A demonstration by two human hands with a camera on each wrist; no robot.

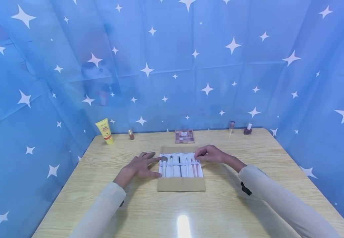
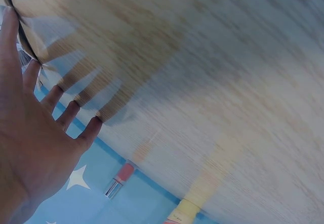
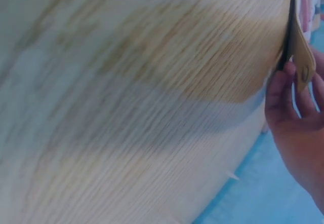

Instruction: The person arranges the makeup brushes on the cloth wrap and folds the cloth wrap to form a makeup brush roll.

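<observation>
A tan brush roll (image 1: pixel 181 185) lies unfolded on the table, its white lining showing. Several makeup brushes (image 1: pixel 180 167) stand side by side under a band across the lining. My left hand (image 1: pixel 142 166) rests at the roll's left edge, fingers spread, index fingertip by the large dark-bristled brush (image 1: pixel 164 159) and thumb near the lower left corner. With curled fingers my right hand (image 1: pixel 212 154) pinches the top of a pink-handled brush (image 1: pixel 197 169) at the right end, whose head is hidden. In the right wrist view, a tan strap (image 3: pixel 302 57) overlaps these fingers.
Along the table's back edge stand a yellow tube (image 1: pixel 105 131), a small red bottle (image 1: pixel 131 135), an eyeshadow palette (image 1: pixel 184 136), a small brownish container (image 1: pixel 231 125) and a dark nail polish bottle (image 1: pixel 248 129). A blue curtain (image 1: pixel 172 99) with white stars surrounds the table (image 1: pixel 148 211).
</observation>
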